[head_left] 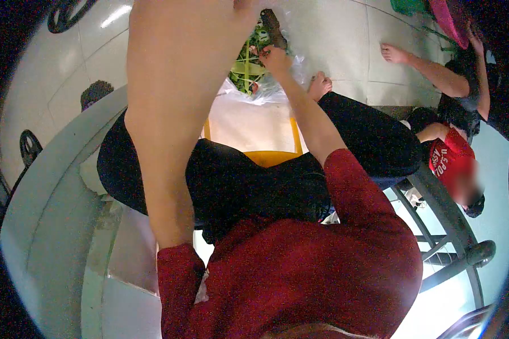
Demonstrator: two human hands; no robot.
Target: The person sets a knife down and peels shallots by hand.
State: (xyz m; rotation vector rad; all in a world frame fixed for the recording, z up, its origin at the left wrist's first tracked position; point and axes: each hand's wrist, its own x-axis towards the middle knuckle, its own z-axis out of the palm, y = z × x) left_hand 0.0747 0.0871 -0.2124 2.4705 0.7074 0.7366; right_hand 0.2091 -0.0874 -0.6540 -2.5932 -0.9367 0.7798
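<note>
My right hand (pixel 274 61) has its fingers closed at the lower end of a dark elongated object (pixel 272 27), over a heap of cut green leaves and stems (pixel 247 69). The greens lie on a clear plastic sheet or bag (pixel 274 93). Very close to the camera, my left arm stretches up past the left side of the greens. Only a small part of my left hand (pixel 243 4) shows at the top edge, and its fingers cannot be made out.
A yellow-framed stool (pixel 268 158) stands between my knees. My bare foot (pixel 320 86) is right of the greens on the tiled floor (pixel 345 51). At the right are other people, one in a red shirt (pixel 455 161), and a pink object (pixel 449 22). Dark chair parts (pixel 31 148) show at left.
</note>
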